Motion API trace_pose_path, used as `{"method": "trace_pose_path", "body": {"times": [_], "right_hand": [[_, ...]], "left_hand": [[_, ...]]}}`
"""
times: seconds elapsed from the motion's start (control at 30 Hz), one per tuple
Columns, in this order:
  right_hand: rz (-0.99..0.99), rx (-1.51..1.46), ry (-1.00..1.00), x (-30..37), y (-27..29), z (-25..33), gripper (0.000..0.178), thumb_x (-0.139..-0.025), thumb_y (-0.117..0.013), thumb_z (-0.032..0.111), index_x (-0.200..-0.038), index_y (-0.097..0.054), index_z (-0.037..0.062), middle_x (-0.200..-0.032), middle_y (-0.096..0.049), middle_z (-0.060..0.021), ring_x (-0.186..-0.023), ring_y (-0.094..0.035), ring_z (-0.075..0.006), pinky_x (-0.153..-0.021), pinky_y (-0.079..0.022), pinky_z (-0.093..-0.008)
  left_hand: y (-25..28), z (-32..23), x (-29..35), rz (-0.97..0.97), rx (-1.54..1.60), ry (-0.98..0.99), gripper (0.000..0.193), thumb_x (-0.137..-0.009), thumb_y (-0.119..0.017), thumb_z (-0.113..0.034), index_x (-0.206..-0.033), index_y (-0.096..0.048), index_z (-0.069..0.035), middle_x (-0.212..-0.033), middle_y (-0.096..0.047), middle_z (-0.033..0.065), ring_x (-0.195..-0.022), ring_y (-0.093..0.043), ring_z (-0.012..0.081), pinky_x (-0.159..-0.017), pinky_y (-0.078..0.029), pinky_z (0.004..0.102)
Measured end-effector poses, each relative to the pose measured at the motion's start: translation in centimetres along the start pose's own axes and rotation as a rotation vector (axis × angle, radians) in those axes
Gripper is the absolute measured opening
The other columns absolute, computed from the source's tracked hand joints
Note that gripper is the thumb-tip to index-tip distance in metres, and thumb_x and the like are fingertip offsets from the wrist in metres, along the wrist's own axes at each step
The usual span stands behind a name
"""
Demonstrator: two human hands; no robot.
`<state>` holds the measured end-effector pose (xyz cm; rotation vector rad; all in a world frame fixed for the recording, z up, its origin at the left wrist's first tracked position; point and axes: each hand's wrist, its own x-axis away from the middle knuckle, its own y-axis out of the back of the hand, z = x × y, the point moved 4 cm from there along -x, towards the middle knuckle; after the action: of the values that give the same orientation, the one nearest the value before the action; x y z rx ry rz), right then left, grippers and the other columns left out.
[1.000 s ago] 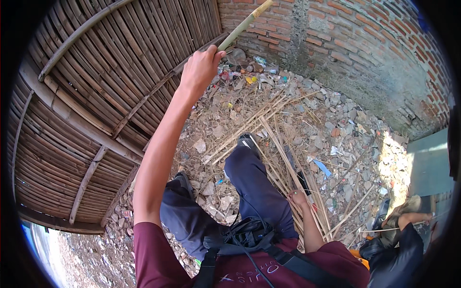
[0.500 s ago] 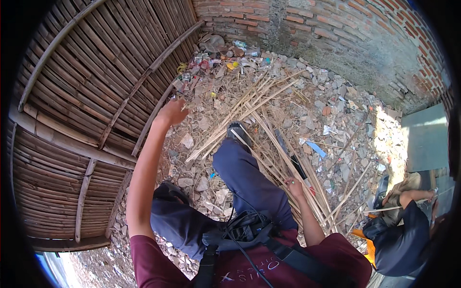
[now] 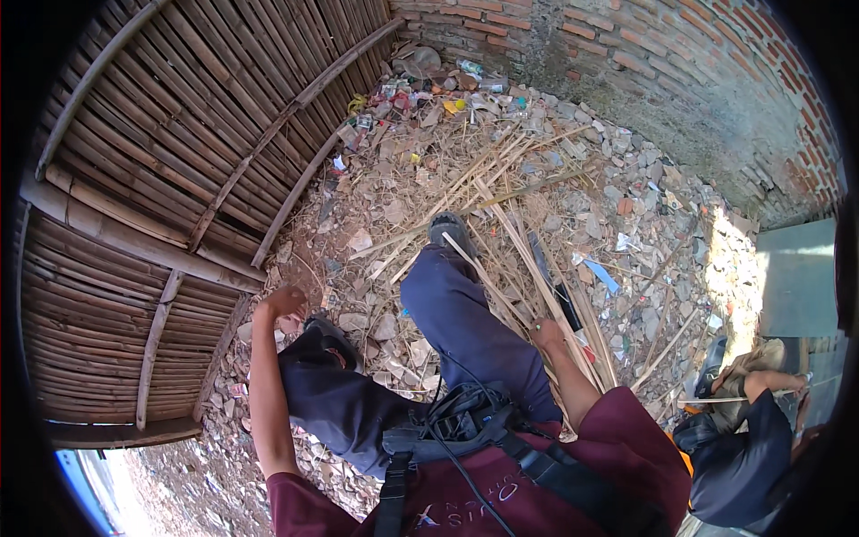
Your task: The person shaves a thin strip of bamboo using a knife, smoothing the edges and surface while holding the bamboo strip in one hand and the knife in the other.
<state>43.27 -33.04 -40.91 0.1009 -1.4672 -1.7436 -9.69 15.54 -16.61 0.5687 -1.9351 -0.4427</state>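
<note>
Several long, pale bamboo strips (image 3: 517, 234) lie crossed on the rubble in front of me. My right hand (image 3: 548, 334) is beside my right thigh, fingers curled at the strips. One strip (image 3: 483, 277) runs from near my right shoe (image 3: 447, 231) toward that hand; the exact grip is partly hidden. My left hand (image 3: 284, 302) hangs beside my left knee, near the bamboo wall, its fingers loosely bent with nothing visible in them. A greenish strip (image 3: 528, 189) lies across the pile. A dark, flat, long object (image 3: 555, 282) rests among the strips.
A bamboo-slat wall (image 3: 170, 134) stands at the left, a brick wall (image 3: 662, 80) at the back. Stones and litter (image 3: 447, 98) cover the ground. Another person (image 3: 747, 438) sits at the right, near a grey-green panel (image 3: 799, 277). A blue scrap (image 3: 601, 276) lies among stones.
My left hand has come back and down from over the rubble to beside my left knee. The greenish strip now crosses the pile. My right hand stays near the strips.
</note>
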Motion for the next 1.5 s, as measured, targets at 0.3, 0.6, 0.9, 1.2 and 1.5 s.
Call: {"method": "trace_pose_path", "body": {"times": [0.3, 0.6, 0.9, 1.2, 1.5], "right_hand": [[0.069, 0.198, -0.236, -4.8, -4.0, 0.5, 0.043, -0.085, -0.076, 0.027, -0.125, -0.075, 0.0124, -0.122, -0.076, -0.0185, -0.118, -0.073, -0.0361, -0.101, -0.058, -0.0478], [0.204, 0.045, -0.169, -5.6, -2.0, 0.5, 0.048, -0.085, -0.077, 0.038, -0.125, -0.078, 0.0113, -0.125, -0.076, -0.0202, -0.118, -0.072, -0.0358, -0.101, -0.057, -0.0465], [0.133, 0.004, -0.193, -4.6, -3.5, 1.3, 0.041, -0.085, -0.081, 0.035, -0.122, -0.077, 0.0184, -0.125, -0.076, -0.0173, -0.117, -0.073, -0.0370, -0.103, -0.057, -0.0500], [-0.084, 0.046, -0.307, -7.0, -3.0, -1.1, 0.035, -0.089, -0.077, 0.027, -0.120, -0.076, 0.0123, -0.121, -0.075, -0.0206, -0.114, -0.073, -0.0389, -0.095, -0.059, -0.0499], [-0.324, -0.094, 0.123, -4.0, 1.4, 5.5, 0.030, -0.093, -0.071, 0.025, -0.120, -0.075, 0.0150, -0.116, -0.071, -0.0201, -0.105, -0.072, -0.0421, -0.088, -0.058, -0.0514]], "left_hand": [[-1.4, -1.8, 2.4, -0.035, 0.040, -0.021, 0.038, -0.108, -0.061, -0.036, -0.125, -0.067, -0.003, -0.097, -0.079, 0.0132, -0.085, -0.079, 0.0221, -0.070, -0.063, 0.0362], [-1.4, -0.1, 2.7, -0.048, 0.056, 0.035, 0.038, -0.108, -0.061, -0.040, -0.122, -0.067, -0.005, -0.096, -0.079, 0.0117, -0.083, -0.078, 0.0199, -0.069, -0.063, 0.0346], [-1.5, -0.3, 2.9, -0.045, 0.069, 0.039, 0.039, -0.109, -0.060, -0.040, -0.125, -0.066, -0.005, -0.097, -0.079, 0.0117, -0.084, -0.077, 0.0193, -0.070, -0.063, 0.0346], [-1.5, -2.2, 2.6, -0.029, 0.078, 0.025, 0.040, -0.109, -0.060, -0.039, -0.128, -0.064, -0.004, -0.099, -0.078, 0.0135, -0.085, -0.077, 0.0212, -0.071, -0.064, 0.0363], [-1.5, -0.9, 2.3, -0.043, 0.092, 0.030, 0.047, -0.107, -0.062, -0.040, -0.138, -0.062, -0.004, -0.100, -0.079, 0.0153, -0.083, -0.078, 0.0216, -0.070, -0.063, 0.0361]]}}
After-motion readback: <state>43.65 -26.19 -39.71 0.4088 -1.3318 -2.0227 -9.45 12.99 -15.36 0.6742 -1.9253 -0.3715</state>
